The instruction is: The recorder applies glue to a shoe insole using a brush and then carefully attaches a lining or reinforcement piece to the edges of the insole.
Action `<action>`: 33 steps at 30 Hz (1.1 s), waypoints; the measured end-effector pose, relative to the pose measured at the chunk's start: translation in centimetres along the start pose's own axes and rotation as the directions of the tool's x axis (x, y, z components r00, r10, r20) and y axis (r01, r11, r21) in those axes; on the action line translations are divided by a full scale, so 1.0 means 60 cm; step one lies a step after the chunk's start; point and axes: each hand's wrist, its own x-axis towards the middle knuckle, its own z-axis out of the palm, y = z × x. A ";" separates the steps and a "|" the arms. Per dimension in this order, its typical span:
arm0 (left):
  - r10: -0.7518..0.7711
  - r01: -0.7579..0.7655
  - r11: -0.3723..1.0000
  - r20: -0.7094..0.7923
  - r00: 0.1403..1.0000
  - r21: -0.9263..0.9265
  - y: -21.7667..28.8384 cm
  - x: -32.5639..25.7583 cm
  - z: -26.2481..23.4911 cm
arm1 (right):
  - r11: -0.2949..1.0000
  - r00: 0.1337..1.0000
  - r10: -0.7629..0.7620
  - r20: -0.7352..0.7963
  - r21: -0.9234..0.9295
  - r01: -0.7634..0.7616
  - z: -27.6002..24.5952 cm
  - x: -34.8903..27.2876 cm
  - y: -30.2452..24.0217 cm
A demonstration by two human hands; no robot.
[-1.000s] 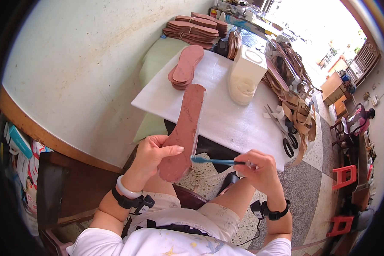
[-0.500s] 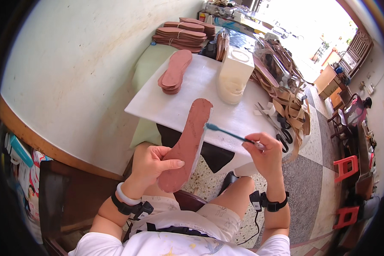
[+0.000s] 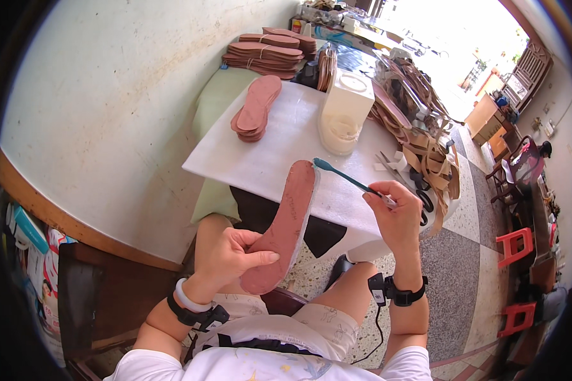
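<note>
Your left hand, left of the frame's lower centre, is clamped on the wide lower end of a reddish-brown shoe insole, the thumb laid flat over its upper face. The insole slants up through the middle of the frame, its narrow end in front of the white-topped table, and a pale, whitish band runs along its right edge.

Your right hand, right of centre, has thumb and fingers pinched together on the handle of a teal toothbrush-like brush. The brush head sits at the insole's upper right edge; whether the bristles touch it, you cannot tell from this view.

Above and left of the insole, a small pile of matching insoles lies on the tabletop. To that pile's right stands a white plastic container, cut open on its near side. Black-handled scissors lie at the table's right side, beside a heap of tan strips. Tied bundles of insoles are stacked at the upper centre.
</note>
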 end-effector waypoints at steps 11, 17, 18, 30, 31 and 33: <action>0.014 -0.012 0.998 -0.018 1.000 0.065 -0.001 -0.001 0.001 | 0.996 0.997 -0.076 0.013 -0.049 0.077 0.012 0.007 -0.024; 0.005 -0.004 0.999 -0.018 1.000 0.054 -0.002 0.001 0.002 | 0.990 0.991 -0.127 0.041 -0.052 0.129 0.020 0.003 -0.035; 0.004 -0.003 0.999 -0.022 1.000 0.050 -0.002 0.001 0.002 | 0.988 0.989 -0.142 0.045 -0.055 0.144 0.021 0.002 -0.036; -0.007 0.007 1.000 -0.018 1.000 0.003 -0.003 0.010 0.000 | 0.993 0.992 -0.120 -0.048 -0.023 0.119 0.004 0.009 -0.034; -0.009 0.009 1.000 -0.018 1.000 0.003 -0.004 0.010 0.000 | 0.990 0.991 -0.131 -0.037 -0.065 0.129 0.003 0.010 -0.034; -0.005 0.005 1.000 -0.018 1.000 -0.011 -0.007 0.009 0.001 | 0.986 0.991 -0.131 -0.002 -0.104 0.130 0.010 0.002 -0.038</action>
